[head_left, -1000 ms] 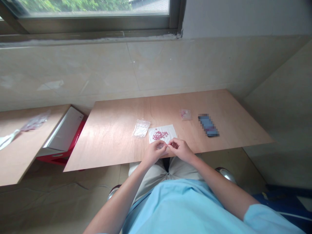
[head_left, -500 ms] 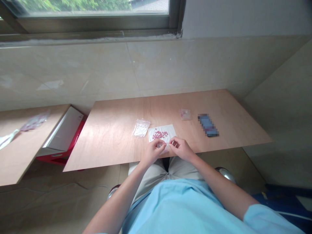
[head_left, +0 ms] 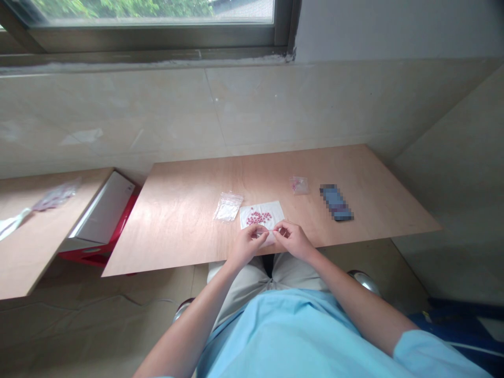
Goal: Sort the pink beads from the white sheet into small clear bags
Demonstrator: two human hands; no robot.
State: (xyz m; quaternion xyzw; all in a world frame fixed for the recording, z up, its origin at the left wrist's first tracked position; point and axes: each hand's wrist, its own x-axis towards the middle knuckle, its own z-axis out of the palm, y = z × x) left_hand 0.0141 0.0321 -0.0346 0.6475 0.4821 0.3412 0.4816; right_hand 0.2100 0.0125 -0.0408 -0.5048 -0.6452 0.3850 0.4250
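Both my hands meet over the near edge of a white cloth or paper sheet (head_left: 275, 211). My left hand (head_left: 247, 245) is closed, thumb and fingertip pinching a thin strand (head_left: 271, 230). Just to its right, my right hand (head_left: 294, 240) pinches the other end of the strand, with a small gap between the two sets of fingertips. Whether a bead sits at the fingertips is too small to tell. Beyond my fingers several small red and pink beads (head_left: 259, 216) lie loose on the sheet.
On the wooden table (head_left: 177, 210), a clear plastic bag (head_left: 228, 206) lies left of the sheet. A small bag with pinkish contents (head_left: 300, 185) and a pixelated phone-like object (head_left: 336, 202) lie right. A second table (head_left: 39, 231) stands left, beside a white box (head_left: 100, 207).
My fingertips have shifted only very slightly around the strand. The beads, bags and sheet are where they were.
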